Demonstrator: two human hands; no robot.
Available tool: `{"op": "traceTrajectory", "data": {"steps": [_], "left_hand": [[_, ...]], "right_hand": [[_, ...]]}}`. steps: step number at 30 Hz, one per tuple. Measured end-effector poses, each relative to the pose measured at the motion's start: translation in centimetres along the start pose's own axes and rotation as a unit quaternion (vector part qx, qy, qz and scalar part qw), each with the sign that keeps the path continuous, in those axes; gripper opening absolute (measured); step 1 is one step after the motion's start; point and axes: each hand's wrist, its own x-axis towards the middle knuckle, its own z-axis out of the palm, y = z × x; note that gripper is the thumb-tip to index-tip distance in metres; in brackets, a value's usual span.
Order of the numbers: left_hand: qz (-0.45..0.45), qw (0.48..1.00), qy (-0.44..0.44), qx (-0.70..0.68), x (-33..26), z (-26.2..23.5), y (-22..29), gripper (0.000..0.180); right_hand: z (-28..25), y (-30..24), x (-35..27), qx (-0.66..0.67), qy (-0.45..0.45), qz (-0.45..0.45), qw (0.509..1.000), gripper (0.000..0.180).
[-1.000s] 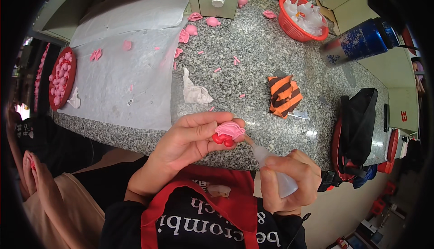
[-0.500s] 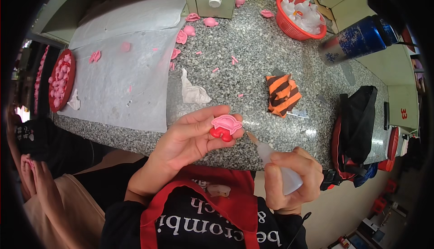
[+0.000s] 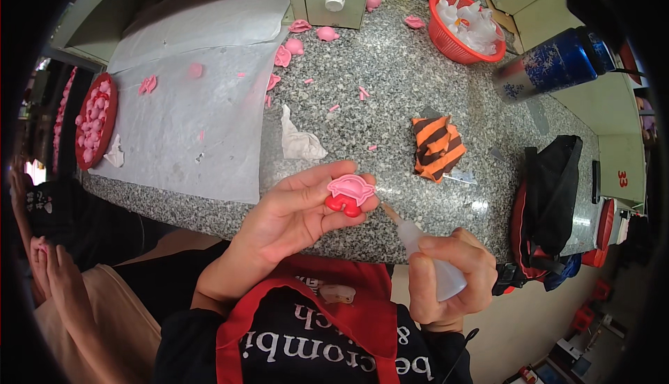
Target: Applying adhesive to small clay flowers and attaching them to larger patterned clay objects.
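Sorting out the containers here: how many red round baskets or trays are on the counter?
2: a red basket of pale pieces at the far right, and a red tray of pink pieces at the counter's left edge. Others may be hidden.

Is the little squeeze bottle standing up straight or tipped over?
Tipped. The right hand holds the squeeze bottle slanted, its thin nozzle pointing up-left toward the pink and red piece in the left hand.

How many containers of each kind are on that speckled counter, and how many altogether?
Red baskets with white pieces: 1
Red trays of pink pieces: 1
Blue metal bottles lying on their side: 1
Total: 3
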Motion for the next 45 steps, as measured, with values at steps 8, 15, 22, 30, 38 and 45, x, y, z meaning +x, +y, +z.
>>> {"op": "traceTrajectory", "data": {"steps": [8,15,22,30,38,45], "left_hand": [[0.012,1.000,-0.005,0.010,-0.2,0.0,-0.1,0.036],[0.031,0.998,0.034,0.045,-0.3,0.4,-0.2,0.032],[0.024,0.999,0.011,0.036,-0.3,0.2,-0.1,0.035],[0.012,1.000,0.003,0.004,0.0,0.0,0.0,0.037],[0.015,1.000,0.010,0.000,-0.2,-0.2,-0.1,0.036],[0.023,0.999,0.026,0.024,-0.2,0.6,-0.3,0.035]], "right_hand": [[-0.1,0.1,0.3,-0.003,-0.036,-0.015,0.999,0.023],[0.3,0.0,0.2,0.004,-0.031,-0.017,0.999,0.018],[0.2,0.1,0.1,-0.002,-0.056,-0.027,0.998,0.021],[0.1,-0.3,0.1,0.010,-0.047,-0.004,0.999,0.017],[0.3,0.3,0.1,0.009,-0.041,-0.026,0.999,0.024],[0.3,-0.7,0.1,0.027,-0.067,-0.021,0.997,0.021]]}}
